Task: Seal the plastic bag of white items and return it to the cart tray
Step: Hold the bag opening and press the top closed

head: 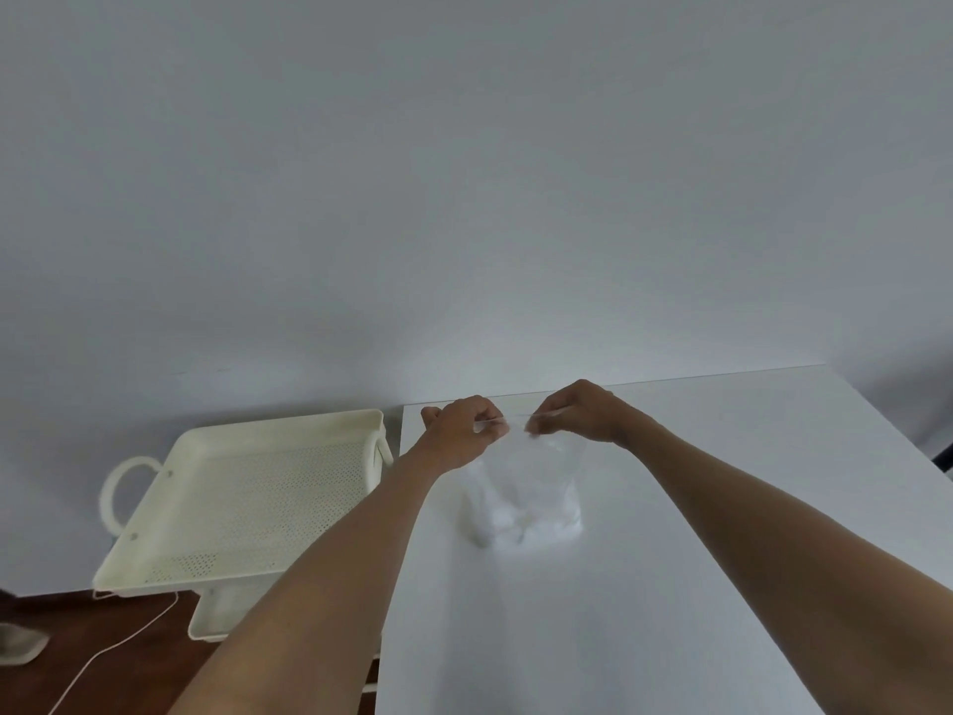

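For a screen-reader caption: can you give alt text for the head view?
Two hands, the left hand and the right hand, pinch the top edge of a clear plastic bag of white items standing on a white table. A cream perforated cart tray sits to the left, beside the table.

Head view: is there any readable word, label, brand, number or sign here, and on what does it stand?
None. The plastic bag, pinched at its top edge by the left hand and right hand, shows no print. The cart tray and white table carry no markings.
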`<state>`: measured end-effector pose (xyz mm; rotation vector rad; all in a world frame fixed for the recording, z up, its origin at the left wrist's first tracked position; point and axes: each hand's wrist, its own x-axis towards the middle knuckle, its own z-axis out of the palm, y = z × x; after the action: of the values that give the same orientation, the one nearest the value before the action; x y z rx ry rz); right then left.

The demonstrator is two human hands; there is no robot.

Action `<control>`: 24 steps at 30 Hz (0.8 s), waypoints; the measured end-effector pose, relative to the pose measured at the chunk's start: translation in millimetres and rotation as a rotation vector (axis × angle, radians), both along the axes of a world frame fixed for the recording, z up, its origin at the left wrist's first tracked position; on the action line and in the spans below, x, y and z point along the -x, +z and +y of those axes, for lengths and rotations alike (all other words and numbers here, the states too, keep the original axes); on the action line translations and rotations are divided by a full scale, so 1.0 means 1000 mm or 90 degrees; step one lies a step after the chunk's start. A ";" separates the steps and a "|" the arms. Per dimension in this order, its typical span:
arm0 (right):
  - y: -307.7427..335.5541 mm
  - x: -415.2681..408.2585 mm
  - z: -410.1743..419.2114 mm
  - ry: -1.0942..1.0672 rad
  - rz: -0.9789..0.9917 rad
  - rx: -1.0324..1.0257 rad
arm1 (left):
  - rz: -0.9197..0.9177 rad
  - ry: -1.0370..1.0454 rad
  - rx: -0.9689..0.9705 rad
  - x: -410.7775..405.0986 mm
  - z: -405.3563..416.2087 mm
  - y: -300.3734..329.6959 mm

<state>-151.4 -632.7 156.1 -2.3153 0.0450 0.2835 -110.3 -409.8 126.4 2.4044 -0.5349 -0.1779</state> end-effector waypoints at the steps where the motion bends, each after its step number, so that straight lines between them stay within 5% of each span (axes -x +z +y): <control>1: 0.001 0.000 0.001 0.003 0.004 -0.002 | -0.005 -0.004 0.000 0.000 -0.001 0.000; 17: 0.004 -0.003 0.005 0.049 -0.053 0.103 | -0.055 -0.017 -0.014 -0.002 0.009 0.006; 24: 0.003 -0.002 0.011 0.057 -0.017 0.002 | -0.072 -0.008 -0.032 -0.001 0.012 0.006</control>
<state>-149.6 -621.6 158.8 -2.3272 -0.0712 0.2971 -109.1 -397.8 132.2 2.4707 -0.6042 -0.0620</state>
